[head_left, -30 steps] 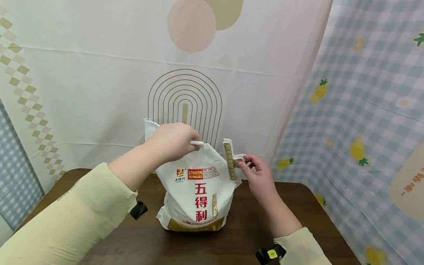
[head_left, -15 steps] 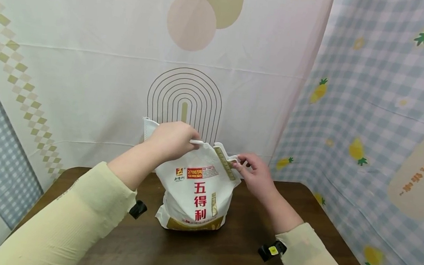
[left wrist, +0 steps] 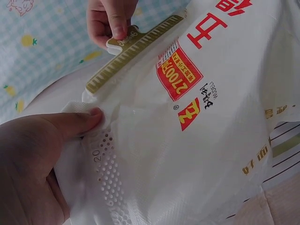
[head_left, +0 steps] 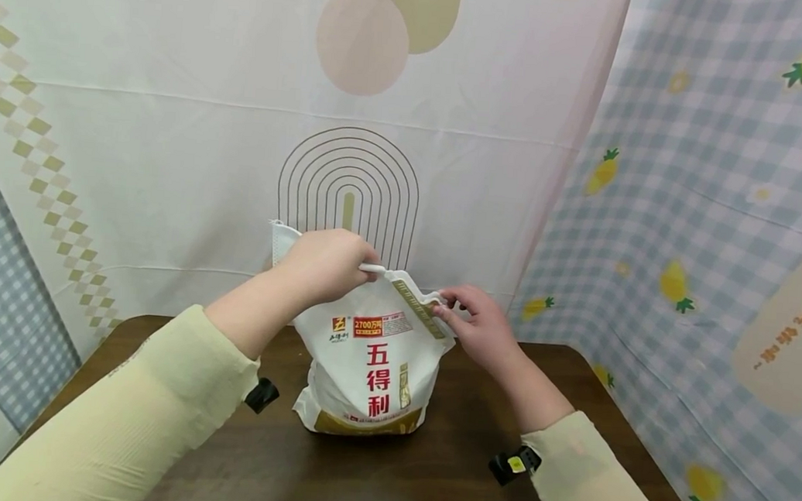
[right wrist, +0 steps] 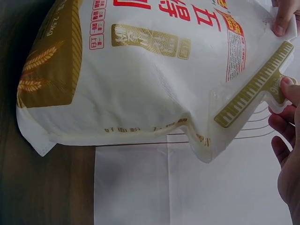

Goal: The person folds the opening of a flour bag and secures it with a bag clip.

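A white flour bag [head_left: 344, 363] with red characters and a gold base stands on the table, its top folded over. My left hand [head_left: 326, 267] grips the folded top edge, with the thumb pressed on it in the left wrist view. At the bag's upper right, my right hand [head_left: 476, 325] pinches the handle of a gold-and-white bag clip [head_left: 413, 306] between thumb and fingers. The clip [right wrist: 253, 91] lies slanted along the bag's top edge, its patterned bar over the front face. The underside of the fold is partly hidden by my left hand.
The dark wooden table [head_left: 260, 466] reaches back to a pale patterned cloth [head_left: 169, 172]. A blue checked cloth [head_left: 692, 185] with pineapples hangs along the right side. Black straps sit at both wrists.
My right hand has moved slightly left with the bag clip. The clip has slid along the bag's top edge toward my left hand and now slants more. My left hand keeps its hold.
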A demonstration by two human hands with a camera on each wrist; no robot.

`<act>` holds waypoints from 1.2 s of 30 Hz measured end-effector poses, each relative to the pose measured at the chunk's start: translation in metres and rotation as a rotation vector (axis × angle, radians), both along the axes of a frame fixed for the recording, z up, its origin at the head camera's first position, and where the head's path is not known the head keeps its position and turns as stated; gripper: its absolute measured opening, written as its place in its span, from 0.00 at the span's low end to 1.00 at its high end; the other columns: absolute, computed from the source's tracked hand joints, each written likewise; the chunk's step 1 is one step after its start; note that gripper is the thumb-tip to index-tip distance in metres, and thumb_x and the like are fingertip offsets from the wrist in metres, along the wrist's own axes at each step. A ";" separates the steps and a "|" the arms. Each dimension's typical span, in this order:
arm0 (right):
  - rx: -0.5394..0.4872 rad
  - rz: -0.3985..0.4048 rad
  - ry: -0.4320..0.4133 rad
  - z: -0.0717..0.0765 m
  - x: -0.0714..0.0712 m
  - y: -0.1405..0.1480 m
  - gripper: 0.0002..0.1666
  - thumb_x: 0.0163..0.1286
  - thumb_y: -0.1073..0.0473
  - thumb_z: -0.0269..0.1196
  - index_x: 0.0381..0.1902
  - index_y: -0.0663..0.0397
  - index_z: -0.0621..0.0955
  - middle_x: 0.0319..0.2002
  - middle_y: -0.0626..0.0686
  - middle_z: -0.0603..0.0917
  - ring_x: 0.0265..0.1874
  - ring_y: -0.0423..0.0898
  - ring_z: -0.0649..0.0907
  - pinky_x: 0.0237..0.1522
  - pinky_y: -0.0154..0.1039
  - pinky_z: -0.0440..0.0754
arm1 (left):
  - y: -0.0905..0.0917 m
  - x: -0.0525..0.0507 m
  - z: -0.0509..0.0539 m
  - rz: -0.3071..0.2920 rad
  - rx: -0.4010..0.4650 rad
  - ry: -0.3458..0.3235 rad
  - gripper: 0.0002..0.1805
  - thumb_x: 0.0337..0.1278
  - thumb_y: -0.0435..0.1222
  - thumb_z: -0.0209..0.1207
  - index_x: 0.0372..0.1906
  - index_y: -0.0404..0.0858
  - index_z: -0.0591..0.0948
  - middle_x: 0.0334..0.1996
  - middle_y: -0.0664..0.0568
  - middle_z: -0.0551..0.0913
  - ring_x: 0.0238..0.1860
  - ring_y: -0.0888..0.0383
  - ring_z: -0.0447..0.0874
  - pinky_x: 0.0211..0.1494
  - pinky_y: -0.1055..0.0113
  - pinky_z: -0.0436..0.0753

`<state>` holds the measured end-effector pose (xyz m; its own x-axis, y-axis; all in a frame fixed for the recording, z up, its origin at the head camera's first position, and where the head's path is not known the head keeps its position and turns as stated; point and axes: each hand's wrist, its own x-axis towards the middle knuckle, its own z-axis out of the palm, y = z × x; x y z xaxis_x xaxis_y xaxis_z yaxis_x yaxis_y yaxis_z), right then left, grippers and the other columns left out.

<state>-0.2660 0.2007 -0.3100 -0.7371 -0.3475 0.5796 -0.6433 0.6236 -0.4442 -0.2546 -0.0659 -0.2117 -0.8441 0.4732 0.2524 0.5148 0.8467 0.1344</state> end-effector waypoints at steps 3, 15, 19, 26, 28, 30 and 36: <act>0.017 0.005 -0.017 0.001 -0.001 -0.002 0.09 0.67 0.58 0.67 0.44 0.53 0.85 0.35 0.48 0.81 0.38 0.46 0.77 0.47 0.54 0.77 | 0.000 0.000 0.000 0.002 -0.001 -0.002 0.07 0.66 0.40 0.61 0.38 0.54 0.89 0.39 0.61 0.87 0.38 0.58 0.81 0.40 0.57 0.78; 0.101 -0.017 -0.032 0.009 0.001 -0.008 0.11 0.68 0.55 0.66 0.46 0.50 0.85 0.39 0.47 0.82 0.38 0.45 0.77 0.38 0.46 0.76 | 0.001 -0.001 -0.001 0.006 0.005 0.008 0.08 0.65 0.40 0.60 0.38 0.55 0.89 0.38 0.62 0.87 0.37 0.59 0.81 0.39 0.57 0.78; 0.121 -0.025 -0.025 0.010 0.003 -0.008 0.11 0.69 0.54 0.66 0.47 0.50 0.85 0.39 0.47 0.83 0.38 0.45 0.77 0.36 0.45 0.76 | 0.002 0.000 -0.001 0.002 0.005 0.007 0.08 0.65 0.39 0.60 0.38 0.55 0.89 0.39 0.62 0.87 0.38 0.59 0.82 0.39 0.57 0.78; 0.084 -0.031 -0.018 0.006 0.002 -0.009 0.12 0.69 0.55 0.66 0.48 0.51 0.85 0.39 0.47 0.83 0.39 0.45 0.79 0.42 0.50 0.78 | 0.002 0.001 -0.001 0.004 0.012 0.006 0.09 0.65 0.39 0.60 0.40 0.55 0.89 0.39 0.61 0.87 0.39 0.58 0.82 0.40 0.56 0.78; 0.069 -0.028 -0.016 0.004 0.002 -0.010 0.12 0.69 0.55 0.66 0.48 0.52 0.85 0.39 0.48 0.84 0.39 0.45 0.79 0.44 0.50 0.78 | 0.002 0.001 -0.001 0.004 0.014 0.008 0.09 0.65 0.39 0.60 0.40 0.55 0.89 0.40 0.61 0.87 0.39 0.58 0.82 0.39 0.56 0.78; 0.055 -0.023 -0.016 0.003 0.002 -0.010 0.12 0.69 0.55 0.66 0.48 0.52 0.85 0.39 0.48 0.84 0.39 0.45 0.80 0.45 0.50 0.78 | 0.001 0.002 -0.001 0.003 0.017 0.010 0.09 0.65 0.40 0.60 0.40 0.55 0.89 0.40 0.61 0.87 0.39 0.58 0.82 0.39 0.56 0.78; 0.026 0.000 -0.034 0.002 0.002 -0.011 0.13 0.69 0.57 0.66 0.49 0.53 0.85 0.39 0.49 0.82 0.40 0.48 0.79 0.46 0.52 0.78 | 0.001 0.002 0.000 -0.002 0.015 0.008 0.08 0.65 0.41 0.60 0.40 0.55 0.89 0.40 0.61 0.87 0.39 0.59 0.82 0.39 0.56 0.78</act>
